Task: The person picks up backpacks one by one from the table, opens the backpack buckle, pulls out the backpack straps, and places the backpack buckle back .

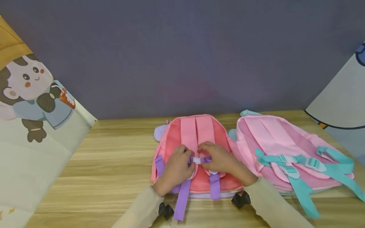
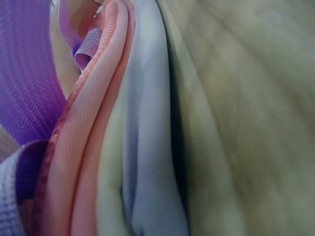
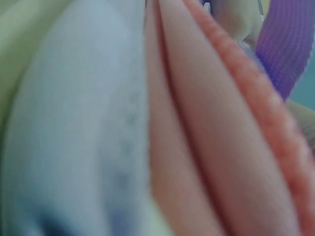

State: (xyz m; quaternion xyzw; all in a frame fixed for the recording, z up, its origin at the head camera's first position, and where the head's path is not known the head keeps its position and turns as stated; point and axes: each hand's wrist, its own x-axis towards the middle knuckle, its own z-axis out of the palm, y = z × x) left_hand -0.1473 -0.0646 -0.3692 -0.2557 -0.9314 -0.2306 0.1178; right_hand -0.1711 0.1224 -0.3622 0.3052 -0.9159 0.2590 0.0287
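Note:
A coral-pink backpack (image 1: 189, 126) lies on the table with its shoulder straps facing up. Across those straps runs a purple chest strap (image 1: 206, 159) with a white buckle (image 1: 196, 160) at its middle. My left hand (image 1: 178, 164) pinches the strap at the buckle's left end. On the other side, my right hand (image 1: 219, 156) holds the strap just right of the buckle, fingers bent around it. Both wrist views mostly show the backpack's layered edge (image 2: 93, 113), with purple webbing (image 3: 285, 44) beside it. Some fingertips are hidden behind the strap and knuckles.
A light-pink backpack (image 1: 273, 131) with teal straps (image 1: 305, 193) lies against the right side of the first. Loose purple strap ends (image 1: 182, 199) hang toward the table's front. Bare wooden tabletop (image 1: 114, 164) extends left; a dark panel (image 1: 182, 57) stands behind.

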